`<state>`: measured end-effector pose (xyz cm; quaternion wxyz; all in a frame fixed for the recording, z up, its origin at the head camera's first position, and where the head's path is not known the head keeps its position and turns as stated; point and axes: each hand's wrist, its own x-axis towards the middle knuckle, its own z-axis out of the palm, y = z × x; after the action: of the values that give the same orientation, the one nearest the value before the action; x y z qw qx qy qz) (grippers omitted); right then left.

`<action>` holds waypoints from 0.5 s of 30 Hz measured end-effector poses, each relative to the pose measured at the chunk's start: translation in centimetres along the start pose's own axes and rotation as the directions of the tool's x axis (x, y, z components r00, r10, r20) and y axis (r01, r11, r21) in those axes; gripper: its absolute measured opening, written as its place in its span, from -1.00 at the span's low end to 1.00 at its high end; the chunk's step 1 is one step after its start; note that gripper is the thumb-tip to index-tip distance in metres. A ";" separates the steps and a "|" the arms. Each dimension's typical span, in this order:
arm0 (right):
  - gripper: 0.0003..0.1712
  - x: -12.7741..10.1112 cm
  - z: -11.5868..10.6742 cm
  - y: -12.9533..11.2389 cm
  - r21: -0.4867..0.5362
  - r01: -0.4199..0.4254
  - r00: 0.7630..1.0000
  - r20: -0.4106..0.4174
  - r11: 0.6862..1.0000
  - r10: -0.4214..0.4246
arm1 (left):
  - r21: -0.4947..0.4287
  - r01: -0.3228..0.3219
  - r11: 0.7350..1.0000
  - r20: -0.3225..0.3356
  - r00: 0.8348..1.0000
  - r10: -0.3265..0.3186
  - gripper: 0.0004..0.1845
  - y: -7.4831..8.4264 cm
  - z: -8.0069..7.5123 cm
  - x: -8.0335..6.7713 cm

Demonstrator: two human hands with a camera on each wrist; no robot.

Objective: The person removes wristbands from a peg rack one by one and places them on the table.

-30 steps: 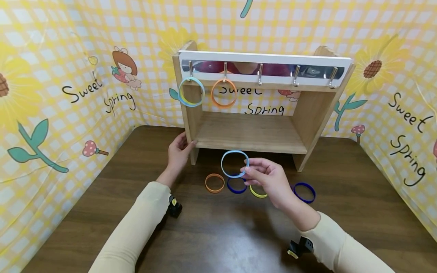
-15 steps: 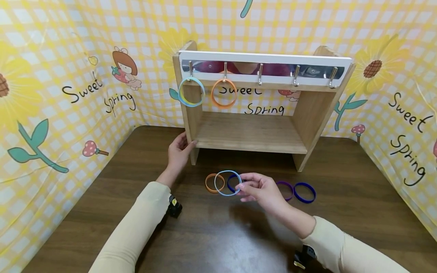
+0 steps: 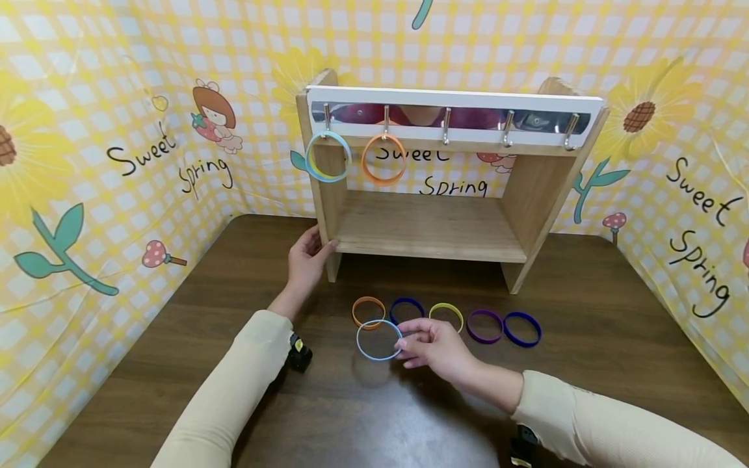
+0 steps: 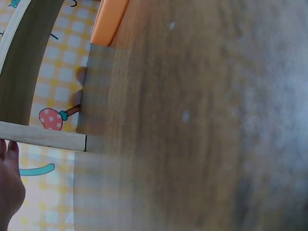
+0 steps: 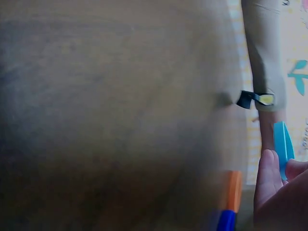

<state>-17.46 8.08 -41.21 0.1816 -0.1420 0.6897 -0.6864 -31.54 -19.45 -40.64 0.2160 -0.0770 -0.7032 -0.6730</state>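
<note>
The right hand (image 3: pixel 430 348) pinches a light blue ring (image 3: pixel 379 340) by its right edge between thumb and fingertips, holding it low over the table (image 3: pixel 585 364); whether the ring touches the wood cannot be told. In the right wrist view the ring (image 5: pixel 284 147) shows edge-on between the thumb and fingers.

Just beyond the right hand, a row of loose rings lies flat on the table: an orange ring (image 3: pixel 368 311) right behind the held one and nearly touching it, then a dark blue ring (image 3: pixel 406 309), a yellow ring (image 3: pixel 446 315), a purple ring (image 3: pixel 484 325) and another blue ring (image 3: pixel 522 329) farthest to that hand's right.

The left hand (image 3: pixel 305 260) grips the lower left corner of a wooden rack (image 3: pixel 433 227), thumb on the front edge of the shelf and fingers curled round the side post. The left wrist view is mostly blurred wood, with that hand (image 4: pixel 9 187) at the edge.

Above the left hand, a blue and yellow ring (image 3: pixel 328 157) hangs from the first hook of the rack's white rail, and a second orange ring (image 3: pixel 383 160) hangs from the next hook. The three hooks (image 3: pixel 506 129) above the right hand carry nothing.
</note>
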 end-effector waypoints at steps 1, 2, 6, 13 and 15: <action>-0.60 0.0 0.2 0.2 -0.005 -0.003 1.000 0.004 1.000 0.003 | -0.003 0.004 1.000 0.006 1.000 -0.004 -0.53 0.4 0.0 -0.1; -0.60 0.1 0.3 0.4 -0.011 -0.003 1.000 0.010 1.000 0.003 | -0.004 0.006 1.000 0.011 1.000 -0.006 -0.53 0.8 0.0 -0.2; -0.63 0.3 0.8 1.1 -0.016 -0.012 1.000 0.025 1.000 0.012 | 0.010 0.012 1.000 0.024 1.000 -0.012 -0.53 1.9 0.1 -0.6; -0.66 0.8 1.3 1.8 -0.025 -0.021 0.999 0.045 0.999 0.022 | 0.021 0.011 1.000 0.026 1.000 -0.012 -0.52 2.0 0.1 -0.7; -0.66 0.8 1.4 1.8 -0.024 -0.020 0.998 0.054 0.999 0.021 | 0.017 0.006 1.000 0.022 1.000 -0.006 -0.52 1.2 0.0 -0.4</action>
<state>-17.47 6.50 -43.05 0.2057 -0.1557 0.6941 -0.6720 -30.72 -19.29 -39.69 0.2069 -0.0805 -0.7115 -0.6666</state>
